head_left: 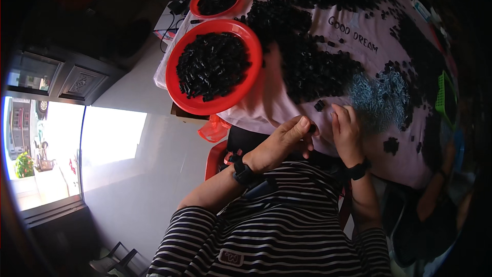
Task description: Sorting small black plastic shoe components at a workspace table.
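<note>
Left hand [282, 146] pinches a black piece [312, 129], right hand [348, 136] half-curled, contents unclear, near blue pieces [380, 100].

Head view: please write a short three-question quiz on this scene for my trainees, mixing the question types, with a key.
1. Count: how many red dishes hold black pieces?
2. True or false: the larger blue pile lies to the right of both red dishes.
3. Fill in: the person's hand nearer the larger blue pile is the ____.

Key:
1. Two.
2. True.
3. Right hand.
</note>
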A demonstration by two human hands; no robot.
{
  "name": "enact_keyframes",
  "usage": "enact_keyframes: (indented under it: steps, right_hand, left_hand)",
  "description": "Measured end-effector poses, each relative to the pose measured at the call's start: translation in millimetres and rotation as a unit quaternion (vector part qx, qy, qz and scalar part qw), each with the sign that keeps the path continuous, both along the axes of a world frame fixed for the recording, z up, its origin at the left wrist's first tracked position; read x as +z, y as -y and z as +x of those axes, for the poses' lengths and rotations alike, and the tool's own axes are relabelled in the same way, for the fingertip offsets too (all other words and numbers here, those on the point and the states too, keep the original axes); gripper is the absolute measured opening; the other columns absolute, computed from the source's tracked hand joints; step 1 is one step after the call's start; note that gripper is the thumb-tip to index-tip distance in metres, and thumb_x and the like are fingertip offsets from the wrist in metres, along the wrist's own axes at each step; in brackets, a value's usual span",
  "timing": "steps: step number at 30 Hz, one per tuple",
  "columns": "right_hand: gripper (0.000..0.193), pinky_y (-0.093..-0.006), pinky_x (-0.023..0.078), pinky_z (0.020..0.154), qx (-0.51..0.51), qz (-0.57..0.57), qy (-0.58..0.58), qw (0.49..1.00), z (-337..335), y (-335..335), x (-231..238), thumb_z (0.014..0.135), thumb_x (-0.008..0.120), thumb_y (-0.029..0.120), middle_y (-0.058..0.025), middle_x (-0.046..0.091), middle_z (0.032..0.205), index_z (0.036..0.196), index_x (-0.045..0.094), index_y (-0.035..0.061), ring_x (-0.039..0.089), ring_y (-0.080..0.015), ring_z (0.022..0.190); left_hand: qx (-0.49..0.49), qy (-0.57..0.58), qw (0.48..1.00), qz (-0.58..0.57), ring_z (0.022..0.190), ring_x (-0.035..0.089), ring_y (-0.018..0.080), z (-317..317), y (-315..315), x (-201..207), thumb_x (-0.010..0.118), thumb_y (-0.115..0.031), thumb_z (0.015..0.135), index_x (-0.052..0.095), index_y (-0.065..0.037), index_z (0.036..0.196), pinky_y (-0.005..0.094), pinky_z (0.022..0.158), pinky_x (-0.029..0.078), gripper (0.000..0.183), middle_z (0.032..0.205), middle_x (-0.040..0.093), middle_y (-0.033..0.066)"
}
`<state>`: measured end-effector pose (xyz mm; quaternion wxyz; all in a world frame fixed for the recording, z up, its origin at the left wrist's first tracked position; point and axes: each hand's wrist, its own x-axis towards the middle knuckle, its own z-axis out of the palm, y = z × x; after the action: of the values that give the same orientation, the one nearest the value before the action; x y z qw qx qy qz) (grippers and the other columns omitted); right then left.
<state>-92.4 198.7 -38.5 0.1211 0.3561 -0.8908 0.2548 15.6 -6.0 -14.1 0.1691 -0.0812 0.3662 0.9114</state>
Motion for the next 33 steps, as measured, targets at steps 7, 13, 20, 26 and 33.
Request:
enact_keyframes:
  steps: [7,13,20,26,33]
  right_hand:
    - [0.022,-0.0426,0.054,0.081,0.015,-0.004,0.029,0.999,1.0,-4.8,-16.8,0.094,0.065,0.003,-0.0141,0.064,0.107,0.117,0.066,0.0043,0.066,-0.0359,0.096]
    - [0.024,-0.0421,0.054,0.082,-0.002,-0.029,0.059,0.998,2.2,-1.3,-19.3,0.093,0.065,0.001,-0.0143,0.064,0.108,0.117,0.067,0.004,0.067,-0.0359,0.097]
    - [0.024,-0.0416,0.055,0.081,0.001,-0.026,0.066,0.997,3.4,-0.9,-14.7,0.093,0.065,-0.001,-0.0151,0.064,0.109,0.116,0.066,0.0023,0.067,-0.0358,0.097]
    - [0.024,-0.041,0.055,0.081,-0.004,-0.022,0.072,0.997,3.2,0.3,-11.8,0.093,0.065,0.0,-0.0148,0.064,0.108,0.117,0.067,0.0025,0.066,-0.0348,0.096]
    - [0.024,-0.0412,0.054,0.081,-0.005,-0.026,0.062,0.998,3.7,1.1,-11.1,0.093,0.066,0.0,-0.0144,0.064,0.108,0.117,0.067,0.0028,0.066,-0.0343,0.096]
  left_hand:
    - [-0.03,-0.005,0.998,0.046,0.078,0.059,0.0096,-1.4,2.5,-15.5,0.057,-0.049,0.104,0.057,-0.004,0.112,0.0223,0.055,0.046,0.045,0.099,0.058,0.0027]
    - [0.036,0.087,0.991,0.092,0.082,0.072,0.0176,-13.1,14.2,1.8,0.066,-0.017,0.1,0.059,-0.006,0.108,0.0231,0.054,0.051,0.015,0.09,0.06,0.0017]
    - [0.165,-0.04,0.828,-0.534,0.071,0.064,0.0254,-37.5,18.3,-17.6,0.07,-0.015,0.094,0.061,-0.005,0.114,0.0347,0.062,0.051,0.024,0.091,0.064,0.0105]
    - [0.164,-0.075,0.686,-0.705,0.086,0.067,0.0409,-43.6,16.8,-26.2,0.065,-0.015,0.094,0.061,-0.005,0.112,0.0501,0.073,0.055,0.021,0.1,0.064,0.019]
    - [0.115,-0.089,0.621,-0.77,0.08,0.066,0.0402,-37.6,10.7,-28.6,0.062,-0.013,0.093,0.058,-0.004,0.104,0.0494,0.067,0.056,0.014,0.094,0.061,0.017]
